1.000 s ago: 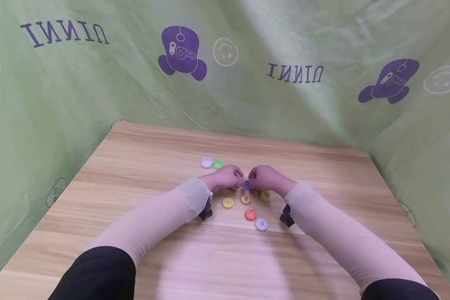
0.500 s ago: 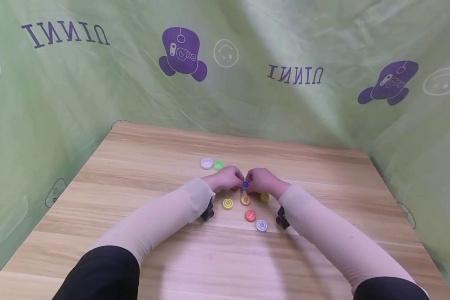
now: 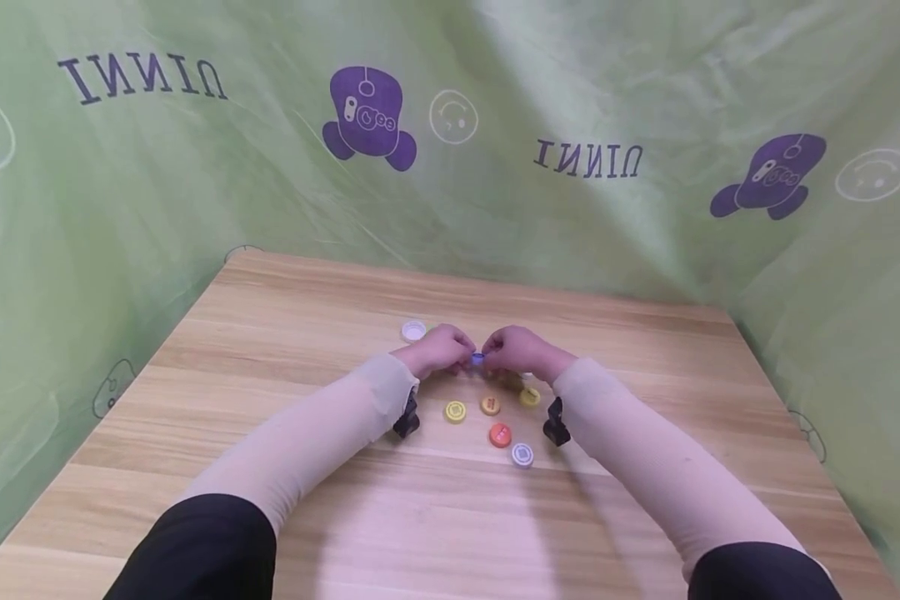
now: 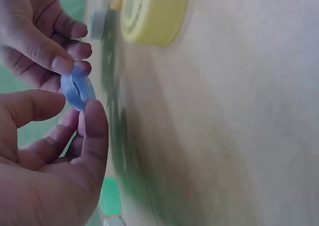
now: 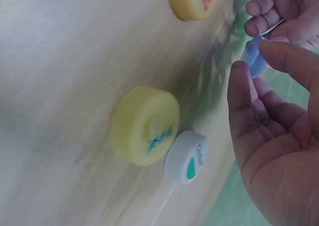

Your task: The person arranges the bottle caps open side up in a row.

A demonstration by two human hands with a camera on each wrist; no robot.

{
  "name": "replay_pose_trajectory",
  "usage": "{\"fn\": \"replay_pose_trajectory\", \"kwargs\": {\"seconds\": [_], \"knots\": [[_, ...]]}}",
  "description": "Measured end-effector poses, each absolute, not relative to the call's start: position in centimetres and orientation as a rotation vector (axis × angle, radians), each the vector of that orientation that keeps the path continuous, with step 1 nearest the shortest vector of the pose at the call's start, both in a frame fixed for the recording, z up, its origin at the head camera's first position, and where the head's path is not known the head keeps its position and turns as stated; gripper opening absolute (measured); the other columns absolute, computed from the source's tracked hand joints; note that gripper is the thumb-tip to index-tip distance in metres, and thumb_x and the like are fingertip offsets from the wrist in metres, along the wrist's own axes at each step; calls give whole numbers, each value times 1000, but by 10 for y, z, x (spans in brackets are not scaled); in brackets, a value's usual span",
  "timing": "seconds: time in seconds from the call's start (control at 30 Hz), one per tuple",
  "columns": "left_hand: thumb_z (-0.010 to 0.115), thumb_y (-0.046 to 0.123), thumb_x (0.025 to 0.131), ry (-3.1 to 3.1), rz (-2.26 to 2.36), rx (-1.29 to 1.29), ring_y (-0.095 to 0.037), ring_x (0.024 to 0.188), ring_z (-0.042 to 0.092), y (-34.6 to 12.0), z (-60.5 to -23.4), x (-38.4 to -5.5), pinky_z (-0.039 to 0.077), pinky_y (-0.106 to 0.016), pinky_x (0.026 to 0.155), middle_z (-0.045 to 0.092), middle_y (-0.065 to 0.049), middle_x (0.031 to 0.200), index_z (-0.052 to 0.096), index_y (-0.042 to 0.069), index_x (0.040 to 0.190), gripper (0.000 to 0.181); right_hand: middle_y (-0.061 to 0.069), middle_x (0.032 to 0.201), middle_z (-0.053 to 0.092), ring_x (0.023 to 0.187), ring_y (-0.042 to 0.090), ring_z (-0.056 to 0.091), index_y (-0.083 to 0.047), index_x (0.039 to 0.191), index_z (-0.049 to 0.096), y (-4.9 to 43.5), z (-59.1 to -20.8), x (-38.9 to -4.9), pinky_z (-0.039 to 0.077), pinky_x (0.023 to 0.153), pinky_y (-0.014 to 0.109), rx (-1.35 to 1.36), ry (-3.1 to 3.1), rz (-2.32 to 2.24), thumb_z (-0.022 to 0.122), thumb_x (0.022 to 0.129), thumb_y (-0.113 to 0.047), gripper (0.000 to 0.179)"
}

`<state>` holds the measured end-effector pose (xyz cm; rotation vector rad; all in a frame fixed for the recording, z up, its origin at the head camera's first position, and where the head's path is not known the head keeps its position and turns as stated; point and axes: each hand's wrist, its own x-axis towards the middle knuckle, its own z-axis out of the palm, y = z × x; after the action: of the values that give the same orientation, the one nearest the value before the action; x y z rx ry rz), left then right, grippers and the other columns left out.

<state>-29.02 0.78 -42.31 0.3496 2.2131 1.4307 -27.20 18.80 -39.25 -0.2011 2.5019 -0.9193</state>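
Observation:
A small blue bottle cap (image 3: 477, 358) is held between both hands over the table, its hollow side showing in the left wrist view. My left hand (image 3: 441, 349) pinches the cap's lower edge in that view, thumb and finger on either side. From the opposite side my right hand (image 3: 521, 352) pinches it between thumb and finger. Below the right hand, a yellow cap (image 5: 144, 126) and a white cap with a green mark (image 5: 187, 157) lie side by side. Another yellow cap (image 4: 154, 14) lies nearer the left wrist.
On the wooden table (image 3: 420, 533) lie an orange-yellow cap (image 3: 491, 406), a red cap (image 3: 500, 435) and a white cap with a printed top (image 3: 522, 455). Behind the left hand are a white cap (image 3: 413, 331) and a partly hidden green cap (image 4: 110, 196). Green cloth (image 3: 285, 167) surrounds the table.
Both hands have shifted slightly left and away from me with the blue cap. Its printed top faced up before; now it is tipped, with the rim showing. The other caps stay put.

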Motion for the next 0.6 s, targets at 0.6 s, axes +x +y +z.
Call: {"fn": "replay_pose_trajectory", "kwargs": {"seconds": [0.6], "knots": [[54, -3, 103, 2022, 1738, 195, -43, 124, 59, -15, -393, -318, 50, -46, 106, 60, -28, 125, 52, -13, 122, 22, 26, 121, 65, 107, 30, 66, 13, 125, 60, 169, -391, -295, 54, 100, 39, -175, 2330, -1452, 60, 104, -11, 31]]}}
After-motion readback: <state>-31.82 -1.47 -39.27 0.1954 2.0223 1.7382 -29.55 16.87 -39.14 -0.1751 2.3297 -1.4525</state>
